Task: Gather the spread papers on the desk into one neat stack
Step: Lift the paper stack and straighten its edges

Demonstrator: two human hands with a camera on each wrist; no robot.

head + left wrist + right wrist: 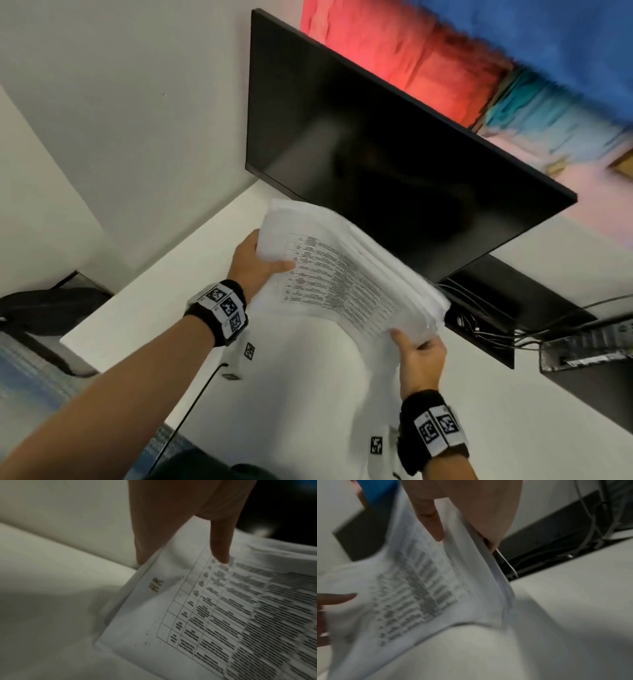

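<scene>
A bundle of white printed papers (346, 270) with a table on the top sheet is held up above the white desk (308, 377), tilted, in front of the monitor. My left hand (257, 260) grips its left edge, thumb on top and fingers hidden beneath. My right hand (419, 353) pinches the lower right corner. In the left wrist view the thumb rests on the top sheet of the papers (223, 615), marked "HR". In the right wrist view the papers (419, 588) fan slightly at the gripped edge, blurred.
A black monitor (394, 154) stands right behind the papers. A dark cable tray (496, 308) with wires runs along the desk's back right. A black cable (191, 411) crosses the desk's near left. A dark chair (44, 308) sits left of the desk.
</scene>
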